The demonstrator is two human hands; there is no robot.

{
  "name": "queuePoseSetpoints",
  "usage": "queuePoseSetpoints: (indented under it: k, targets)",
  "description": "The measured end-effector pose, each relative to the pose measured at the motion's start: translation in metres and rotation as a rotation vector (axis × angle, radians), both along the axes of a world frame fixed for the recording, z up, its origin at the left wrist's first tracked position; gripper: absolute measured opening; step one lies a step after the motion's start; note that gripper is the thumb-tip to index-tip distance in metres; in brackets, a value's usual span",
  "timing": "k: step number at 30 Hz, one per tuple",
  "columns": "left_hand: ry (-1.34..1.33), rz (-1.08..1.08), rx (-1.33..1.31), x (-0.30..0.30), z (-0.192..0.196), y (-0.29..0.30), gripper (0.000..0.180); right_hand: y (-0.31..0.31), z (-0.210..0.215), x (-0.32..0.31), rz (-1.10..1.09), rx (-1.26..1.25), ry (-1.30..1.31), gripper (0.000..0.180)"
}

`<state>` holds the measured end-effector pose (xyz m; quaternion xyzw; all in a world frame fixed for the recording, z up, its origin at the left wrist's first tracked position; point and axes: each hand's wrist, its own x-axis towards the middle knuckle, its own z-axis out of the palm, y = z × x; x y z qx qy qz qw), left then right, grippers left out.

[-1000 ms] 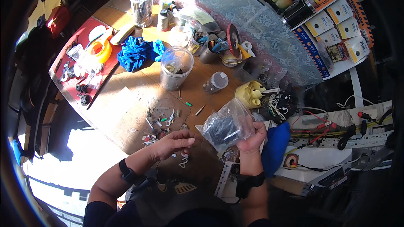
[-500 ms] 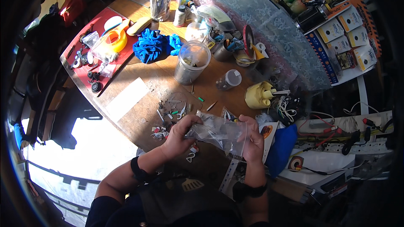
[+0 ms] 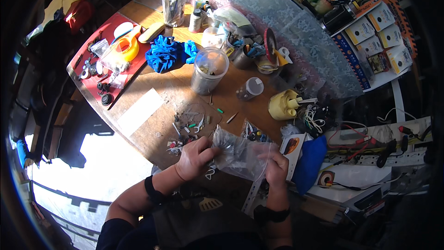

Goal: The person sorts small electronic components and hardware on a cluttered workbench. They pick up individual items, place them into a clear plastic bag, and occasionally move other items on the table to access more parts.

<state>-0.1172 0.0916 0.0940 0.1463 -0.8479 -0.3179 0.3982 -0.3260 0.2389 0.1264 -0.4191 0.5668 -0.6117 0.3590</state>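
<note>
A clear plastic bag (image 3: pixel 240 156) is stretched between my two hands over the near part of the wooden table. My left hand (image 3: pixel 196 157) is closed on its left end, where the plastic is crumpled around something dark I cannot make out. The bag's right edge is pinched in the fingers of my right hand (image 3: pixel 276 167). Just beyond the bag lie several small loose parts (image 3: pixel 192 125), some green and white. Another small bag with dark and colourful bits (image 3: pixel 252 132) lies partly behind the one I hold.
A clear tub (image 3: pixel 209 76), a small lidded jar (image 3: pixel 252 88) and a pale yellow container (image 3: pixel 283 104) stand beyond my hands. Blue cloth (image 3: pixel 164 54) lies further back. At the left is a red board (image 3: pixel 95 81) with assorted parts. Cables (image 3: pixel 314 122) tangle at the right.
The bag has been opened out flatter and wider between my hands. My left hand has turned and shifted slightly downward, and my right hand sits a little lower.
</note>
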Motion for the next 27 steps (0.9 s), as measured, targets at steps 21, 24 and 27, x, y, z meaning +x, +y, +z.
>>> queuePoseSetpoints:
  k: [21, 24, 27]
  targets:
    - [-0.239, -0.058, 1.272, 0.017, -0.057, -0.013, 0.020, -0.025, -0.056, -0.032, -0.530, 0.289, -0.457, 0.028]
    - [-0.141, -0.095, 1.505, 0.033, -0.073, -0.018, 0.026, -0.032, -0.059, -0.052, -0.544, 0.229, -0.587, 0.030]
    - [-0.097, -0.068, 1.588, 0.040, -0.080, -0.018, 0.024, -0.046, -0.064, -0.065, -0.516, 0.115, -0.680, 0.030]
